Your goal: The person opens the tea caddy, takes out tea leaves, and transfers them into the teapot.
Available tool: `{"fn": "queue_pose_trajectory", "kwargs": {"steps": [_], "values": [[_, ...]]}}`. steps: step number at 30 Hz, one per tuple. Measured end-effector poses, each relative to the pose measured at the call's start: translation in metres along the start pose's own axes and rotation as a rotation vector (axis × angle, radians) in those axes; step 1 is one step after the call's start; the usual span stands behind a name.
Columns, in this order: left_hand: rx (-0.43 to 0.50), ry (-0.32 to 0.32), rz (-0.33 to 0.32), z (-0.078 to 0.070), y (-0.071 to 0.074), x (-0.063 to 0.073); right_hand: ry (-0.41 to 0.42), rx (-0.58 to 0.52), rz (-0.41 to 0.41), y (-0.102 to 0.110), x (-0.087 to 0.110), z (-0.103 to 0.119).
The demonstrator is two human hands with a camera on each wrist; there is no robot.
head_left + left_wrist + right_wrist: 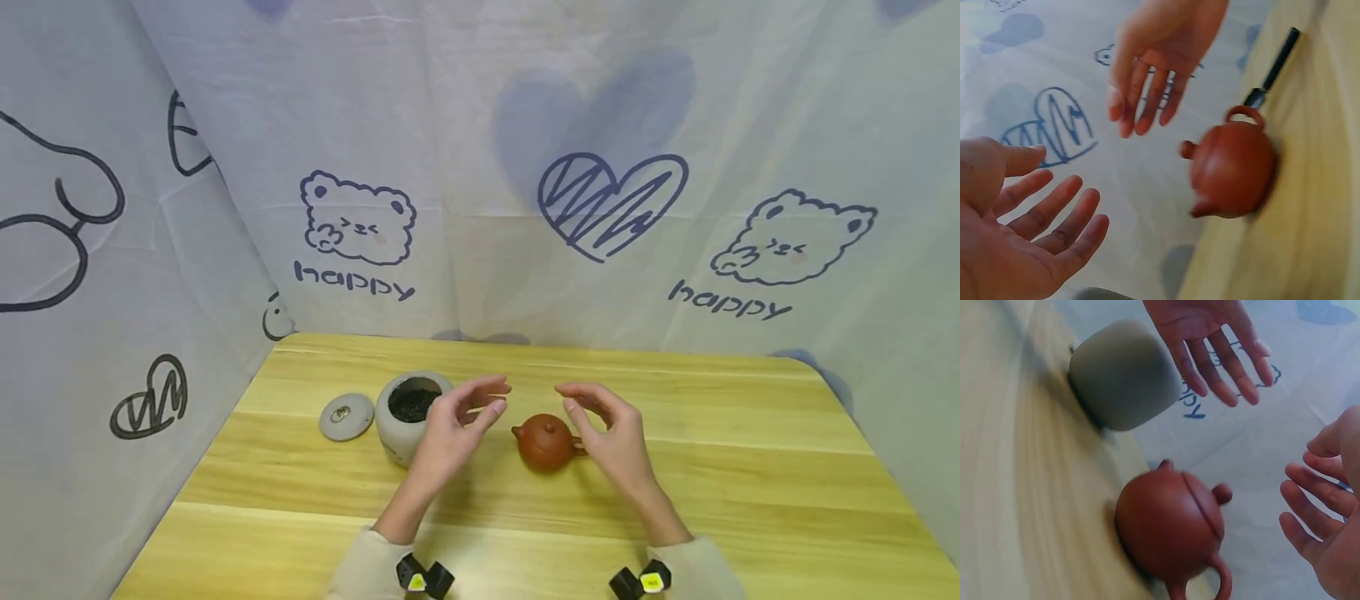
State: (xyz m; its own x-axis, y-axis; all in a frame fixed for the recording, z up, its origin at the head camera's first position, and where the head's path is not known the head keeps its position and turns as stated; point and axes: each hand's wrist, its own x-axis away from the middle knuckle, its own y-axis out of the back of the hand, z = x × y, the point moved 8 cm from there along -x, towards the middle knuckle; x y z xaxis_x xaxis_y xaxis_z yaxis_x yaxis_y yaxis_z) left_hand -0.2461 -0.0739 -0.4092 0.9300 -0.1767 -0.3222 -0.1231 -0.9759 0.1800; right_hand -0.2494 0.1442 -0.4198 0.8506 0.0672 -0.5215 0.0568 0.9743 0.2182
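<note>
A reddish-brown clay teapot [546, 443] with its lid on stands on the table between the two hands. Its spout points left and its handle right. The left hand [459, 417] is raised beside a grey tea jar [397, 433], fingers loosely bent and holding nothing. Dark, leafy-looking bits [411, 405] show inside this uncovered jar. Above the teapot's handle hovers the right hand [617, 435], also with nothing in its fingers. The palms face each other across a gap, and both wrist views show the teapot [1235, 169] apart from the fingers.
The jar's round grey lid [347, 417], with a small ring on top, lies left of the jar. A slim black-handled tool [1280, 59] lies beyond the teapot's handle in the left wrist view. Printed white cloth [480, 250] hangs behind the wooden table [750, 467].
</note>
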Motion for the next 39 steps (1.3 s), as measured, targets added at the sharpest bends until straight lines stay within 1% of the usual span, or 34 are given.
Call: {"fn": "queue_pose_trajectory", "kwargs": {"steps": [4, 8, 12, 14, 16, 19, 22, 25, 30, 35, 39], "values": [[0.02, -0.061, -0.064, -0.017, 0.015, -0.001, 0.016, -0.037, 0.02, -0.009, -0.008, 0.008], [0.021, -0.114, -0.13, -0.028, 0.033, -0.001, 0.022, -0.065, 0.043, -0.021, -0.015, 0.012], [0.001, -0.145, -0.241, -0.033, 0.055, 0.0, -0.013, -0.077, 0.102, -0.035, -0.02, 0.013], [-0.011, -0.16, -0.297, -0.034, 0.067, 0.002, -0.044, -0.081, 0.13, -0.043, -0.022, 0.013], [-0.028, -0.172, -0.335, -0.032, 0.079, 0.004, -0.067, -0.084, 0.147, -0.049, -0.023, 0.013], [-0.044, -0.176, -0.373, -0.029, 0.095, 0.008, -0.094, -0.094, 0.162, -0.059, -0.024, 0.012], [-0.068, -0.168, -0.407, -0.025, 0.109, 0.01, -0.099, -0.101, 0.175, -0.067, -0.025, 0.011], [-0.099, -0.16, -0.428, -0.022, 0.12, 0.011, -0.101, -0.118, 0.182, -0.074, -0.026, 0.011], [-0.159, -0.119, -0.429, -0.011, 0.133, 0.012, -0.126, -0.15, 0.189, -0.086, -0.026, 0.009], [-0.215, -0.058, -0.419, 0.002, 0.144, 0.012, -0.171, -0.141, 0.208, -0.098, -0.021, 0.001], [-0.266, -0.046, -0.44, 0.011, 0.154, 0.015, -0.18, -0.113, 0.222, -0.108, -0.016, -0.003]]}}
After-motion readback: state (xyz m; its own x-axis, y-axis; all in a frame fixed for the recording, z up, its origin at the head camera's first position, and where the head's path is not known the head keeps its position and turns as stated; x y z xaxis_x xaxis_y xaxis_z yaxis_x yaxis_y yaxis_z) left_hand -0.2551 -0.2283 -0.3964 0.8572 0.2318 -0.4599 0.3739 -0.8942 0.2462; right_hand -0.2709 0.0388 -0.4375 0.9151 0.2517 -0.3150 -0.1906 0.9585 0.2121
